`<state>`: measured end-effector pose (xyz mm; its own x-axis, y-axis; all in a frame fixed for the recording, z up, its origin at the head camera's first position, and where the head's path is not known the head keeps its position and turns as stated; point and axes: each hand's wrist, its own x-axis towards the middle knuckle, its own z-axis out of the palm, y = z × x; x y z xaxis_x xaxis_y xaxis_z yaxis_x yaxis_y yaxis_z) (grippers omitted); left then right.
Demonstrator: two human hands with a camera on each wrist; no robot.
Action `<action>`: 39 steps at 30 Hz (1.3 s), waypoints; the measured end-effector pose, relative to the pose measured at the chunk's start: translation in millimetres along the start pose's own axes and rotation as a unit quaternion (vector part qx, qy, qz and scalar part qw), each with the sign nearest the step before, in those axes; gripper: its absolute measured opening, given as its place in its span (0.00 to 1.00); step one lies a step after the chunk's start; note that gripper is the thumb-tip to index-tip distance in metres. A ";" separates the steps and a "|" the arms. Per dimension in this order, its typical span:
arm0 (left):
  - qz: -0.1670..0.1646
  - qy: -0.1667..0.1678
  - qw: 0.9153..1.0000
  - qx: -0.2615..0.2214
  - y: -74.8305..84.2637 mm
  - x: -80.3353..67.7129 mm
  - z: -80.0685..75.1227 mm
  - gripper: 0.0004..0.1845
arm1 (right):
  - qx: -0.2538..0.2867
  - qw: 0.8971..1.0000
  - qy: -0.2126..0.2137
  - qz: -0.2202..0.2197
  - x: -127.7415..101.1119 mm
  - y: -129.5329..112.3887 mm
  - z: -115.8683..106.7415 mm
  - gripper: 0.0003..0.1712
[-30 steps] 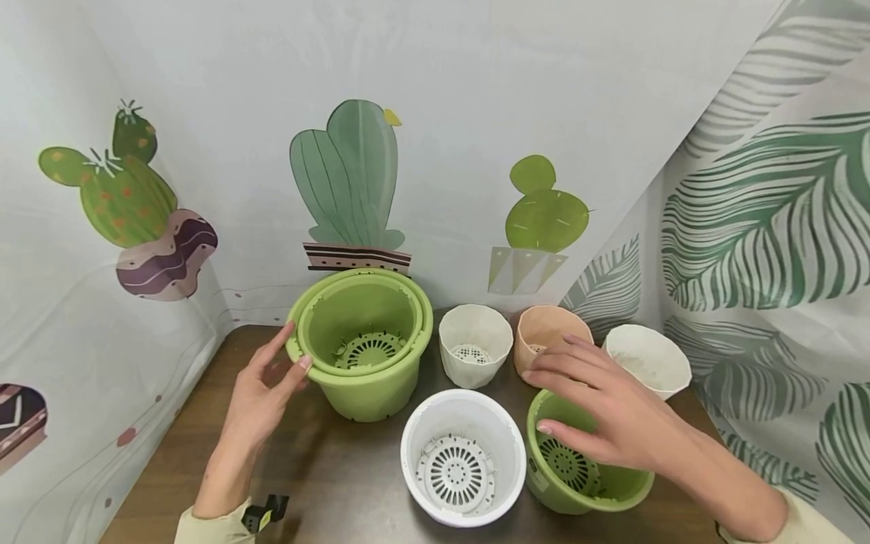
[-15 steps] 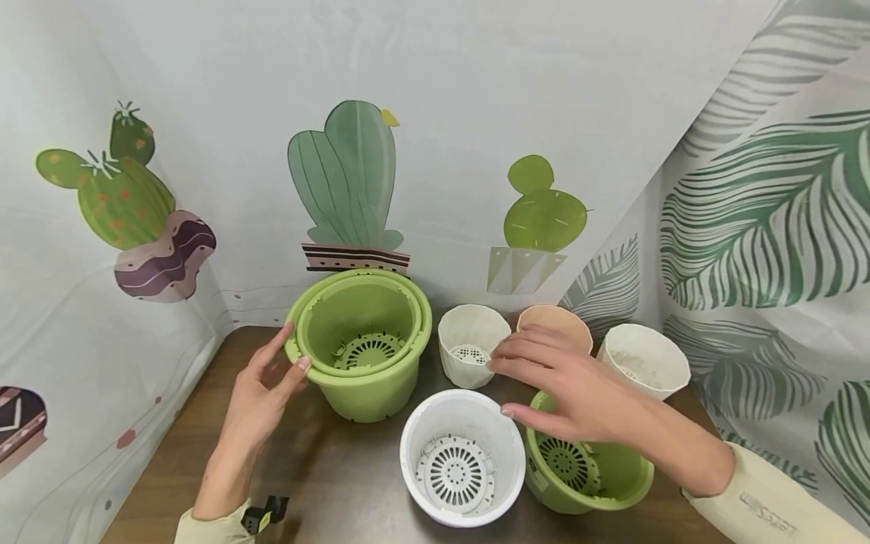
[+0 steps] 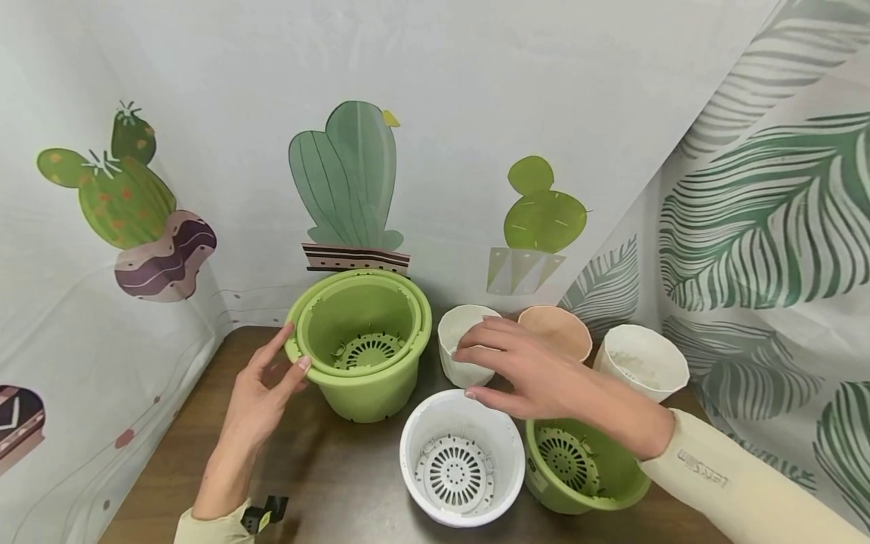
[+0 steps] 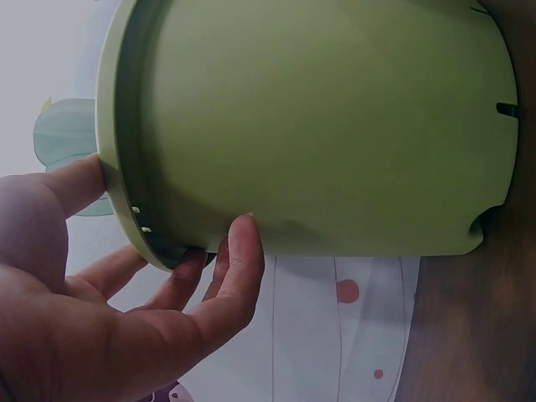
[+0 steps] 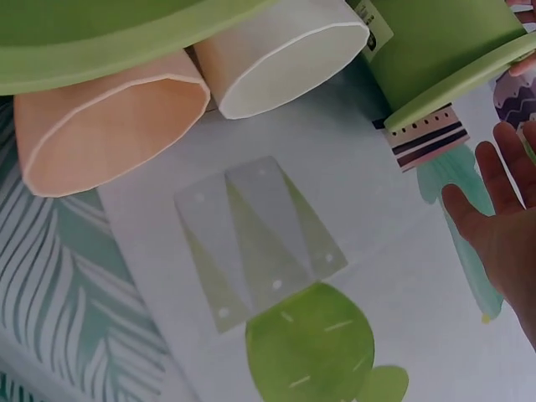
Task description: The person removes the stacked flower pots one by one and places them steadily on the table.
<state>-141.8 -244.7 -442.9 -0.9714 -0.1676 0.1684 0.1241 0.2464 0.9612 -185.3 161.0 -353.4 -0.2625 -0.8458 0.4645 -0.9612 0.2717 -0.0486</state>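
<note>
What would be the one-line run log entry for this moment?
left hand: touches rim of large green pot | right hand: open, over small white pot | white pot: upright on table

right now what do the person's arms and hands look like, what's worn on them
Both hands, left and right, are bare: no gloves or rings visible. Cream long sleeves reach both wrists; the right sleeve bears small grey lettering, and a black clip sits at the left cuff.
</note>
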 end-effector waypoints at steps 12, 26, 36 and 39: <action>0.001 -0.001 1.000 -0.001 1.8 1.4 -1.0 0.36 | -0.009 1.000 -0.025 -0.013 39.1 5.7 22.3 0.23; 0.007 0.002 1.000 0.000 0.3 1.1 -3.1 0.36 | -0.010 0.995 -0.100 0.029 79.2 4.8 52.3 0.24; 0.000 -0.004 1.000 0.001 -1.8 0.5 -1.9 0.36 | -0.011 0.974 -0.201 0.101 91.8 6.1 72.2 0.29; -0.002 -0.003 1.000 0.000 -0.6 -0.2 -0.9 0.36 | -0.010 0.971 -0.211 0.116 93.8 6.7 76.1 0.29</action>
<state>-141.5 -245.7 -443.3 -0.9731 -0.1618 0.1640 0.1211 0.2464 0.9616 -222.8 48.5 -377.4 -0.4872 -0.8724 0.0399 -0.8713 0.4825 -0.0897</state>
